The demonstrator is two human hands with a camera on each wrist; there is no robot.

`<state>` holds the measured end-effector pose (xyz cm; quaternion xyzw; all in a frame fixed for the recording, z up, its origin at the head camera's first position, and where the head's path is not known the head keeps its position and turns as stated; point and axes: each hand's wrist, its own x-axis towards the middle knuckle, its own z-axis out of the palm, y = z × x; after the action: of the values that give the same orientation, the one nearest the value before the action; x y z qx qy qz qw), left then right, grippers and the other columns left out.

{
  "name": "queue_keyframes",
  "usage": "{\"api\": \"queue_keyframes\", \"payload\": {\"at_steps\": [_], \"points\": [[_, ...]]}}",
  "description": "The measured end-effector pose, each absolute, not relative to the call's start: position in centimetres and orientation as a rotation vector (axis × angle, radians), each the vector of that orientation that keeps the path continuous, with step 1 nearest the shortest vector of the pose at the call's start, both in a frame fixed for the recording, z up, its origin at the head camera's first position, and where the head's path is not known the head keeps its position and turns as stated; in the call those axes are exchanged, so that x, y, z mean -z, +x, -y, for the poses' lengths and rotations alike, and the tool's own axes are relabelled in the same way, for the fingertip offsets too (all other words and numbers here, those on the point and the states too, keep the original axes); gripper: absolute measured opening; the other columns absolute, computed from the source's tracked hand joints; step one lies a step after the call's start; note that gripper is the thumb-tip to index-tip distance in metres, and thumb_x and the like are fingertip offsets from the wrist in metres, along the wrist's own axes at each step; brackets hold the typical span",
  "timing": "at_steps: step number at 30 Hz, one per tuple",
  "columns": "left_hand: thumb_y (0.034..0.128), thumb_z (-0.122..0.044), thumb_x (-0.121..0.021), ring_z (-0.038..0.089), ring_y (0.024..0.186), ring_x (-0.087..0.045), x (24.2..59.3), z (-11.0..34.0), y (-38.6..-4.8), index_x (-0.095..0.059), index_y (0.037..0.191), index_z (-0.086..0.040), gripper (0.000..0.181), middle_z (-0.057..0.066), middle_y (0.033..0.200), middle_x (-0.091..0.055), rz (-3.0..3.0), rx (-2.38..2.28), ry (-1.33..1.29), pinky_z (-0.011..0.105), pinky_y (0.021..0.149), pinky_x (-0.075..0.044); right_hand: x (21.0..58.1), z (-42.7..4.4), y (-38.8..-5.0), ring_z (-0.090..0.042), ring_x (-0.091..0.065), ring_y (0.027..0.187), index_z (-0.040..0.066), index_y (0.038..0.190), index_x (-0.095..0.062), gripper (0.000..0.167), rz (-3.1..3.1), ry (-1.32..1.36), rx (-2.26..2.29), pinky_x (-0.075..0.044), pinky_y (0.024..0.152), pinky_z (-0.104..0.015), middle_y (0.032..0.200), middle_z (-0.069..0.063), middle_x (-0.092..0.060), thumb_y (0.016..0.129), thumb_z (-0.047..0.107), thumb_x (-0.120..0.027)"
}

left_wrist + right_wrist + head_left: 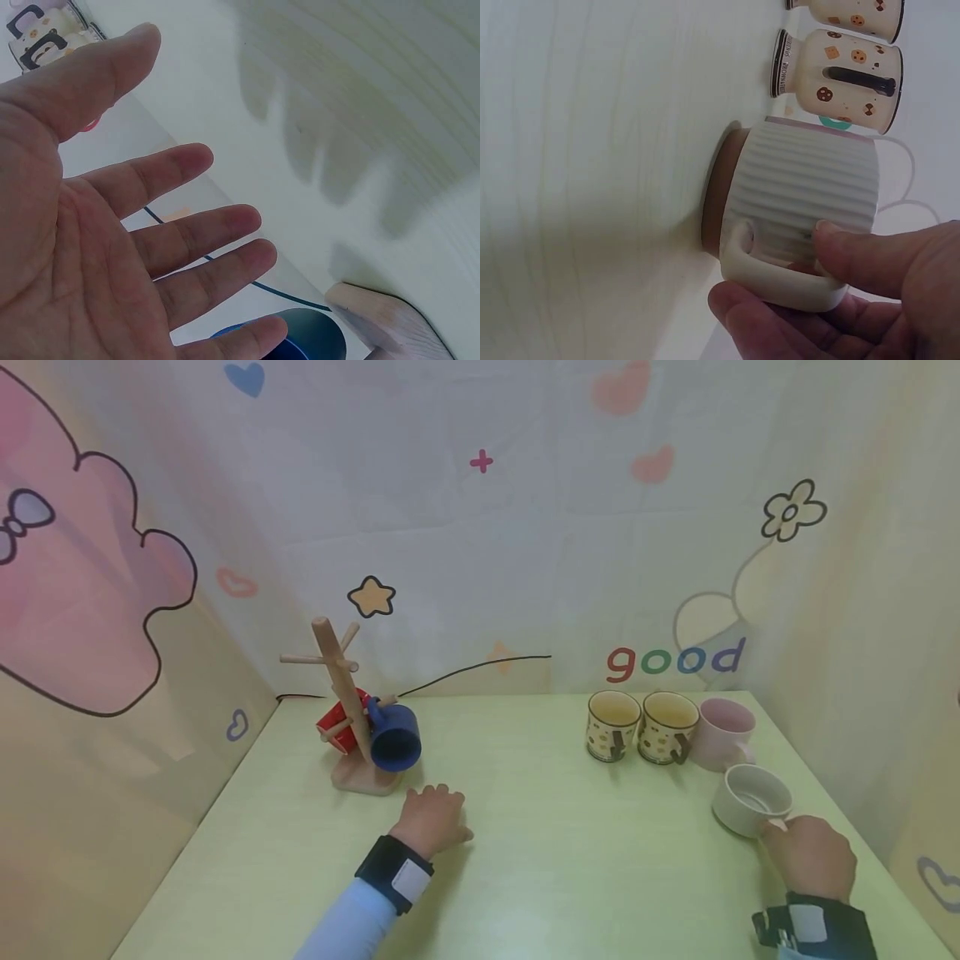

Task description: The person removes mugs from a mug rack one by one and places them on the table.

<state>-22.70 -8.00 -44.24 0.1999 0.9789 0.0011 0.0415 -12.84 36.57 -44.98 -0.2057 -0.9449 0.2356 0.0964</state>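
Note:
My right hand [812, 857] pinches the handle of a white ribbed mug [810, 176] at the right of the table; thumb and fingers lie on either side of the handle in the right wrist view. The mug stands upright, its brown base at the tabletop. My left hand [435, 821] hovers over the table with fingers spread and holds nothing. Just beyond it is a wooden mug tree [341, 672], on which hang a blue mug [395, 737] and a red mug [335, 727], the red one partly hidden by the post.
Behind the white mug stand a pink mug [722, 733] and two cream patterned mugs, one in the middle [663, 739] and one at left [603, 735]. A printed curtain [480, 543] rises along the table's back edge. The pale table [525, 860] stretches between the hands.

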Motion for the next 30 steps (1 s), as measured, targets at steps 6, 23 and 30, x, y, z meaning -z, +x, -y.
{"api": "queue_keyframes", "payload": {"at_steps": [6, 23, 30], "points": [[0.0811, -0.04, -0.08, 0.034, 0.098, -0.061, 44.5, 7.9, -22.7, -0.069, 0.113, -0.008, 0.047, 0.014, 0.103, -0.066, -3.0, 0.0, 0.614, 0.059, 0.092, -0.046, 44.9, -36.3, -12.6, -0.028, -0.048, 0.056, -0.001, 0.061, -0.053, 0.041, 2.79, -0.617, -0.7, -0.034, 0.048, -0.035, 0.056, -0.006, -0.047, 0.093, 0.023, -0.054], [0.0819, -0.039, -0.08, 0.034, 0.1, -0.061, 44.1, 8.0, -22.4, -0.069, 0.116, -0.007, 0.048, 0.015, 0.107, -0.066, -2.988, -0.022, 0.598, 0.059, 0.094, -0.045, 43.8, -35.7, -12.6, -0.031, -0.052, 0.057, -0.01, 0.073, -0.057, 0.046, 2.793, -0.761, -0.679, -0.038, 0.047, -0.037, 0.059, -0.014, -0.053, 0.094, 0.031, -0.05], [0.0813, -0.038, -0.08, 0.034, 0.099, -0.061, 44.3, 8.2, -22.5, -0.069, 0.115, -0.007, 0.047, 0.014, 0.106, -0.066, -2.99, -0.029, 0.597, 0.06, 0.094, -0.045, 42.5, -34.5, -12.6, -0.038, -0.057, 0.061, -0.012, 0.09, -0.059, 0.05, 2.772, -0.75, -0.694, -0.041, 0.048, -0.044, 0.069, -0.023, -0.059, 0.097, 0.037, -0.053]]}}
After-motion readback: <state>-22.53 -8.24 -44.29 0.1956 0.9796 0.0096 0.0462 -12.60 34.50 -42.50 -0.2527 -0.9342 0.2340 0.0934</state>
